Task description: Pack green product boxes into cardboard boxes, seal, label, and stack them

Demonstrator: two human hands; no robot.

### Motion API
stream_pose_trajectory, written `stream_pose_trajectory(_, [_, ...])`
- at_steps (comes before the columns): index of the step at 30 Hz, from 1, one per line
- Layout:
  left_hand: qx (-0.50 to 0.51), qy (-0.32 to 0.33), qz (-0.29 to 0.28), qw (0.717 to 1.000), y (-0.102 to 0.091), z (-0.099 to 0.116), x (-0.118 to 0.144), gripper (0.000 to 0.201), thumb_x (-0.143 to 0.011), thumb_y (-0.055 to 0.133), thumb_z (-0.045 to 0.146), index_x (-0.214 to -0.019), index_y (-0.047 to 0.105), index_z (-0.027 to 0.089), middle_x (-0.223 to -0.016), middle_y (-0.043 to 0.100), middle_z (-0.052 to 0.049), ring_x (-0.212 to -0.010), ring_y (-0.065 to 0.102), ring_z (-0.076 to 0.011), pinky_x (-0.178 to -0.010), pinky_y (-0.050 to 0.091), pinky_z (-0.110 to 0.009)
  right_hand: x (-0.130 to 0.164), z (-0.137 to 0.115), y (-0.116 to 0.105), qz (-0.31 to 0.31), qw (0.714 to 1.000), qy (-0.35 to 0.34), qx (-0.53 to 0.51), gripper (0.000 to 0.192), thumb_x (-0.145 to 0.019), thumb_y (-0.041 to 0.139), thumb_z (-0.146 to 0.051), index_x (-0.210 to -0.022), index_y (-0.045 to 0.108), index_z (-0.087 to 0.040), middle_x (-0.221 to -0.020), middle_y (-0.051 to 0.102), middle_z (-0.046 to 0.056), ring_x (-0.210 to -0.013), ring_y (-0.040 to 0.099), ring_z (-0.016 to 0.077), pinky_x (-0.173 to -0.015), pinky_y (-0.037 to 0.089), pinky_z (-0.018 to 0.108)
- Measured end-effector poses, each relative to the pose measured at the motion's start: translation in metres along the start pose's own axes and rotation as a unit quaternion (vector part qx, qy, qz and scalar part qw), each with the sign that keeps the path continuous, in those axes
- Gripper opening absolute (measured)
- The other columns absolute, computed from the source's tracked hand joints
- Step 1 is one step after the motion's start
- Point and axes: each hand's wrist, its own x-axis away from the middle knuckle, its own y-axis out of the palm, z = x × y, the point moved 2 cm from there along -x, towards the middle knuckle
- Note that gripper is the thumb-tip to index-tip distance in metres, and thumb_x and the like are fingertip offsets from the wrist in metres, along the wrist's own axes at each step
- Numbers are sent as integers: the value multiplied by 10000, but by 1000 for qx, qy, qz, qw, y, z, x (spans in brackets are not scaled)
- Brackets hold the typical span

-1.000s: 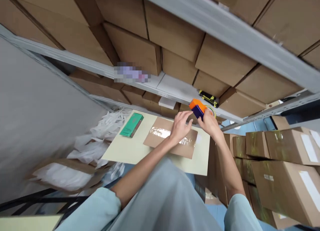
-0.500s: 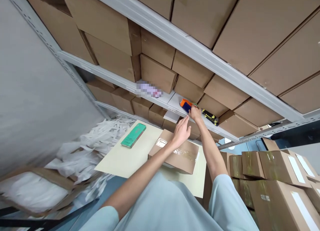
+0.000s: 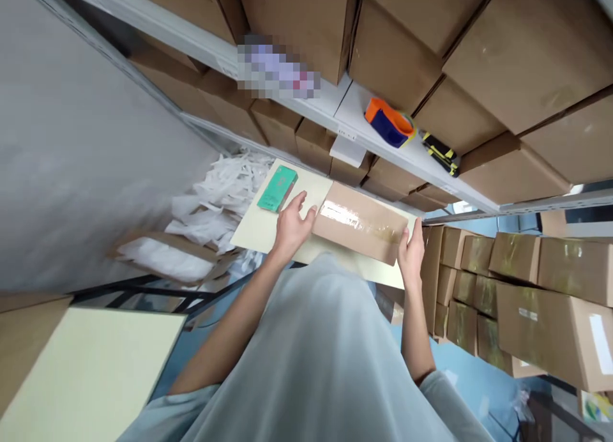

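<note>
A taped cardboard box [image 3: 361, 228] lies on a pale yellow board [image 3: 253, 228] in front of my body. My left hand [image 3: 293, 223] is at the box's left end, thumb and fingers apart, holding nothing. At the right end my right hand [image 3: 410, 250] stands upright with its fingers stretched, close against the box; whether it touches is hard to tell. Left of my left hand rests a green flat box [image 3: 278, 188]. On the shelf above sit an orange and blue tape dispenser [image 3: 390, 122] and a black and yellow utility knife [image 3: 439, 153].
Metal shelving [image 3: 306, 110] full of cardboard boxes runs across the front. Stacked taped cartons [image 3: 536, 308] stand on the right. White paper strips [image 3: 234, 186] heap up at the left by the wall. Another pale board [image 3: 96, 372] is at the lower left.
My right hand has let go of the tape dispenser on the shelf and come down to the box's right end. My left hand has moved left to its other end. The view has tilted downward.
</note>
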Motion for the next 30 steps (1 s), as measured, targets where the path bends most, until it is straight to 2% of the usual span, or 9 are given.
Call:
stream_pose_trajectory(3, [-27, -18, -60, 998, 14, 11, 5, 587, -1065, 600, 451, -1555, 640, 130, -1506, 759, -204, -1400, 745, -345, -1214, 578, -468, 33, 18, 28, -50, 992, 101, -50, 922, -1136, 226, -657, -1761, 356, 8, -1799, 444, 293, -1703, 450, 344, -1387, 384, 528])
stream_pose_trajectory(8, [-201, -40, -87, 975, 34, 36, -5, 865, -915, 755, 777, -1482, 702, 127, -1216, 842, -231, -1205, 783, -464, -1069, 597, -533, 22, 25, 55, -52, 979, 181, -77, 1022, -1054, 431, -799, -1756, 350, -60, -1630, 643, 295, -1539, 637, 389, -1244, 531, 541])
stream_pose_trajectory(11, [-240, -55, -130, 961, 37, 29, -18, 826, -867, 785, 807, -1307, 788, 108, -1140, 842, -255, -1135, 780, -467, -996, 595, -499, 15, 31, 57, -56, 974, 181, -123, 954, -1040, 460, -803, -1700, 421, -114, -1481, 756, 261, -1394, 739, 373, -1128, 597, 518])
stream_pose_trajectory(14, [-203, -30, -163, 965, 34, 15, -27, 638, -947, 708, 762, -1147, 835, 169, -1043, 853, -182, -1056, 782, -396, -947, 577, -426, 16, 33, 54, -46, 975, 153, -156, 915, -1052, 370, -807, -1645, 480, -119, -1518, 731, 267, -1430, 717, 341, -1133, 587, 494])
stream_pose_trajectory(18, [-111, -25, -173, 978, 14, 5, -22, 629, -977, 629, 767, -1118, 842, 192, -977, 851, -113, -987, 777, -332, -916, 582, -387, 28, 20, 44, -51, 971, 142, -184, 949, -1015, 387, -861, -1594, 531, -123, -1508, 734, 272, -1374, 738, 351, -1120, 590, 495])
stream_pose_trajectory(22, [36, -3, -169, 985, -30, -1, -2, 732, -889, 719, 801, -1265, 823, 182, -1312, 841, -126, -1159, 776, -325, -1022, 626, -408, 52, -1, 19, -25, 972, 85, -218, 869, -1019, 533, -826, -1586, 544, -167, -1538, 718, 234, -1361, 727, 328, -1138, 588, 477])
stream_pose_trajectory(25, [62, -17, -165, 984, -61, -20, 13, 764, -765, 865, 747, -1280, 823, 184, -1449, 783, -132, -1190, 772, -325, -1066, 648, -444, 69, -3, 9, -16, 964, 85, -253, 787, -987, 634, -816, -1458, 642, -185, -1483, 745, 211, -1377, 711, 333, -1178, 573, 489])
stream_pose_trajectory(27, [75, -37, -185, 979, -69, -42, 20, 706, -721, 905, 665, -1237, 836, 187, -1440, 781, -131, -1218, 772, -335, -1125, 635, -478, 76, 6, 17, -27, 949, 122, -288, 755, -995, 573, -850, -1339, 693, -189, -1395, 785, 197, -1331, 733, 339, -1165, 585, 511])
stream_pose_trajectory(30, [104, -77, -215, 968, -59, -80, 29, 537, -738, 856, 490, -1179, 855, 184, -1340, 827, -135, -1291, 761, -360, -1237, 563, -523, 81, 23, 48, -47, 922, 164, -349, 785, -899, 647, -894, -1253, 699, -195, -1315, 816, 199, -1312, 752, 356, -1166, 590, 546])
